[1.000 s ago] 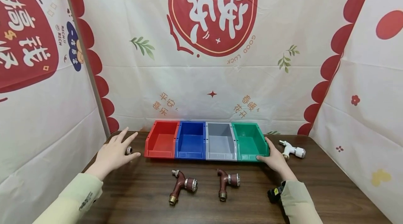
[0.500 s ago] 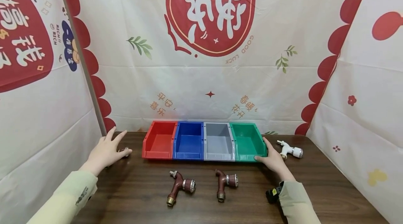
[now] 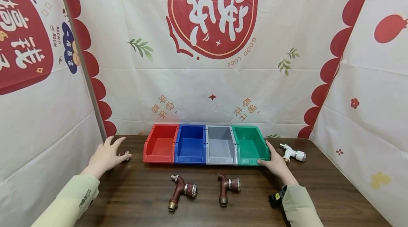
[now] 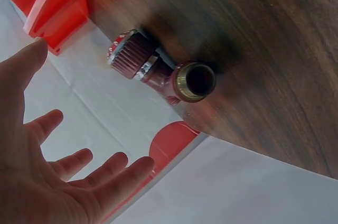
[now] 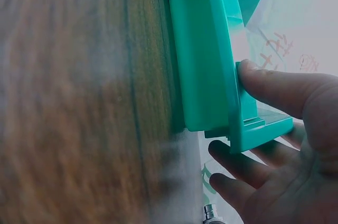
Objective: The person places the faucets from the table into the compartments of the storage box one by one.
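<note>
My left hand (image 3: 103,158) hovers at the table's left side with its fingers spread and nothing in its grasp. Close by lies a brownish-red faucet (image 4: 158,76) with a ribbed knob and brass threaded end; in the head view the hand hides most of it. My right hand (image 3: 277,161) grips the right front corner of the green bin (image 3: 247,160), thumb on the front lip and fingers along the outer side. The bin's green wall (image 5: 203,71) fills the middle of the right wrist view. Beside it in a row stand grey (image 3: 221,159), blue (image 3: 190,159) and red (image 3: 158,158) bins.
Two more brownish-red faucets (image 3: 181,192) lie on the wooden table (image 3: 143,205) in front of the bins. A white faucet (image 3: 291,153) lies at the right, beyond my right hand. Printed cloth walls (image 3: 197,81) enclose the table at the back and sides.
My left hand has moved left, away from the red bin. The right hand keeps its grip on the green bin. The head view has shifted slightly.
</note>
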Available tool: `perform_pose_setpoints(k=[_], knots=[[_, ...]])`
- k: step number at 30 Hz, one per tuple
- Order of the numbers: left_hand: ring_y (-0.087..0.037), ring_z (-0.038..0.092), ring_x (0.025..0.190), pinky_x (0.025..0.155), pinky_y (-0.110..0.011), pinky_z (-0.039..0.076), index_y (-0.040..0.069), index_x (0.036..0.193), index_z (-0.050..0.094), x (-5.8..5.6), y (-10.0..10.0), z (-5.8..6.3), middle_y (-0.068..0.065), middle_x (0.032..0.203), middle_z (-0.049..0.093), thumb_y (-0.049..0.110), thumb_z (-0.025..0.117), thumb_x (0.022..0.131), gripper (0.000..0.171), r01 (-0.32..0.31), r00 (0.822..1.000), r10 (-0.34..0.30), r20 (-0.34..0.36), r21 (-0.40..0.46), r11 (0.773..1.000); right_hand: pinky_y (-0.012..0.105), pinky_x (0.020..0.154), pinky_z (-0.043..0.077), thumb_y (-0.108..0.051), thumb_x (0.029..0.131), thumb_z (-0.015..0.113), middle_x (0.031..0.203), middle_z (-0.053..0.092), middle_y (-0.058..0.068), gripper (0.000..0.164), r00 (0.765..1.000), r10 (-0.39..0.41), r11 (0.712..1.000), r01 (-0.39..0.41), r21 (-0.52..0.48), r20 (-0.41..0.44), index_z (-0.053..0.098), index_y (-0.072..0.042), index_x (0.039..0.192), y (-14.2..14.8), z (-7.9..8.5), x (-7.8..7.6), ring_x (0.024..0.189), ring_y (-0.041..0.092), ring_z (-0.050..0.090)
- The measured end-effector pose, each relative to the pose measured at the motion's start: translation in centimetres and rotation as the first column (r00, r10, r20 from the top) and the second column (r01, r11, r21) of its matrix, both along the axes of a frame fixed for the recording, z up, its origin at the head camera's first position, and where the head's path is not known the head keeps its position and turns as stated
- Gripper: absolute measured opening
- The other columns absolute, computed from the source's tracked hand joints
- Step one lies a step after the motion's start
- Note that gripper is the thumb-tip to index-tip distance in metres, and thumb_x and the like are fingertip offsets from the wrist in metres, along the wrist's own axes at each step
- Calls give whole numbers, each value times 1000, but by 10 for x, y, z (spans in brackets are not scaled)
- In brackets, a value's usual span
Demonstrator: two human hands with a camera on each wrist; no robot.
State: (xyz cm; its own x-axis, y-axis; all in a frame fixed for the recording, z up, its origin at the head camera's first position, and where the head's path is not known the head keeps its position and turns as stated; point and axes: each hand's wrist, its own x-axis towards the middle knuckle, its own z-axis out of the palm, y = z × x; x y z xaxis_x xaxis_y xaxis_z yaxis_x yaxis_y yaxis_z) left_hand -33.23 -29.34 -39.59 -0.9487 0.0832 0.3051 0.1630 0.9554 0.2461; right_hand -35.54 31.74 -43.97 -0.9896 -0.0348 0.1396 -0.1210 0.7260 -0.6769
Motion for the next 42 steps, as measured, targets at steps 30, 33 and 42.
perform_pose_setpoints(k=[30,33,42], knots=[[-64,43,107,76,-72,42,3,140,46,-16,-5,-27,-40,136,32,51,69,83,78,-44,991,43,127,7,999,64,94,39,-22,90,70,145,24,41,94,1000,17,1000,-17,-7,-5,4,-1,154,1,0,0,124,57,38],[-63,46,103,77,-70,43,2,138,47,-17,-6,-28,-40,132,36,49,70,83,76,-43,991,43,130,-1,999,64,94,39,-21,90,69,145,25,41,94,1000,16,1000,-16,-7,-7,5,-1,154,1,0,1,124,57,38],[-62,47,102,75,-70,44,1,140,45,-17,-7,-29,-41,129,37,51,68,83,79,-72,977,68,202,13,997,65,95,37,-20,90,70,146,25,40,92,1000,4,1000,-4,-8,-3,6,-2,155,0,0,0,125,57,36]])
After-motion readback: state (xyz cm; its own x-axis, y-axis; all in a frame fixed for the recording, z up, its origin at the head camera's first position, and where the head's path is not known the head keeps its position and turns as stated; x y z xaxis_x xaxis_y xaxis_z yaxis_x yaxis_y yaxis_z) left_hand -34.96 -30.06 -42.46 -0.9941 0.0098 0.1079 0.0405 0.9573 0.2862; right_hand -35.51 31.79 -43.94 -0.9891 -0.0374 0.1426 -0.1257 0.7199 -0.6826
